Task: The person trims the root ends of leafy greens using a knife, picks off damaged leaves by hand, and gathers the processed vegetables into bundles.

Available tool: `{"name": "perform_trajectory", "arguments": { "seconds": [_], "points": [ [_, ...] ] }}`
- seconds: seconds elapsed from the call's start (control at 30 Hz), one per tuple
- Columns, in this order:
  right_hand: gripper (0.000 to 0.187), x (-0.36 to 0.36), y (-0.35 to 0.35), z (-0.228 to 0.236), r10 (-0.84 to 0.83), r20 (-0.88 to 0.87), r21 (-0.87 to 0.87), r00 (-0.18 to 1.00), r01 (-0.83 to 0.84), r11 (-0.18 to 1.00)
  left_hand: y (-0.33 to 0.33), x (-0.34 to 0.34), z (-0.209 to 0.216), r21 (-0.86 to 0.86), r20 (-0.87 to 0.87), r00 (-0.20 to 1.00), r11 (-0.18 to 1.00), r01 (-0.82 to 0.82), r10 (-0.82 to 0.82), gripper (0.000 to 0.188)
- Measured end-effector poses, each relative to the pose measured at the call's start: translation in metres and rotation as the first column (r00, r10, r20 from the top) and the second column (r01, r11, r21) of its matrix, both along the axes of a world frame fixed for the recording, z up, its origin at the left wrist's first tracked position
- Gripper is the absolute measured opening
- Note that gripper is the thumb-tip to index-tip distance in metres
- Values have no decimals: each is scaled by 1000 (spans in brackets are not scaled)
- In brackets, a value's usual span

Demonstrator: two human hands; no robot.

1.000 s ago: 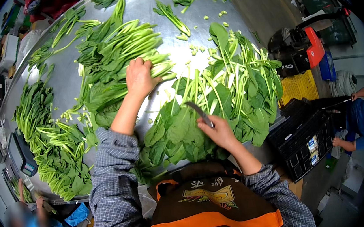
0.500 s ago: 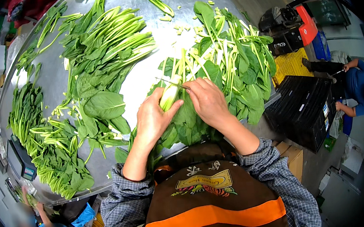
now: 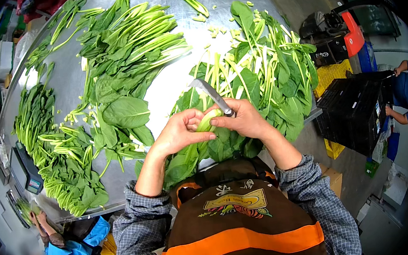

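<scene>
Tabletop [image 3: 69, 83], black crate [image 3: 349, 116], contents unclear, left grip [image 3: 177, 134] clasping greens [image 3: 207, 122], right grip [image 3: 248, 120] clasping knife [image 3: 213, 93]

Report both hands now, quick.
Left hand: closed, holding a leafy green bunch near its pale stem end.
Right hand: closed, holding a curved knife, thumb against the stem end.

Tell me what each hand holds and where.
Right hand: the curved knife, by its handle. Left hand: leafy greens, near the pale stem ends.
</scene>
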State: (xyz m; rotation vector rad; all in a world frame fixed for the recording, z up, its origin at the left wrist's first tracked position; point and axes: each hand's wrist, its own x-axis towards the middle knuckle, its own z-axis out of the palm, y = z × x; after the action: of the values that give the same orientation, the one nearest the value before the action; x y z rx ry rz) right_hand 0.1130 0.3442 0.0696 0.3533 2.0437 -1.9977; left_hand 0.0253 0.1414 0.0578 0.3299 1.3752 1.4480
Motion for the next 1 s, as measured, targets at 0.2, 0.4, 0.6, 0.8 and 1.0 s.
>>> {"name": "perform_trajectory", "arguments": {
  "seconds": [0.2,0.4,0.6,0.8,1.0],
  "points": [
    [40,2,6,-7,94,295,175,951,-151,973,-15,-19,-6,-199,-317,883,935,294,-345,29],
    [41,16,51,-4,-57,132,594,990,-33,804,-3,-79,-25,-470,-675,685,875,-114,-273,48],
    [40,9,49,-25,-224,-49,534,973,215,818,56,-137,-75,-226,-968,10,846,-483,-253,33],
    [19,8,44,-6,-362,-154,378,919,393,838,43,-115,-27,-90,-966,257,913,-398,17,33],
    [11,-20,20,34,-43,-458,596,888,343,726,13,-51,50,-156,-433,865,924,-349,253,27]
  ]
}}
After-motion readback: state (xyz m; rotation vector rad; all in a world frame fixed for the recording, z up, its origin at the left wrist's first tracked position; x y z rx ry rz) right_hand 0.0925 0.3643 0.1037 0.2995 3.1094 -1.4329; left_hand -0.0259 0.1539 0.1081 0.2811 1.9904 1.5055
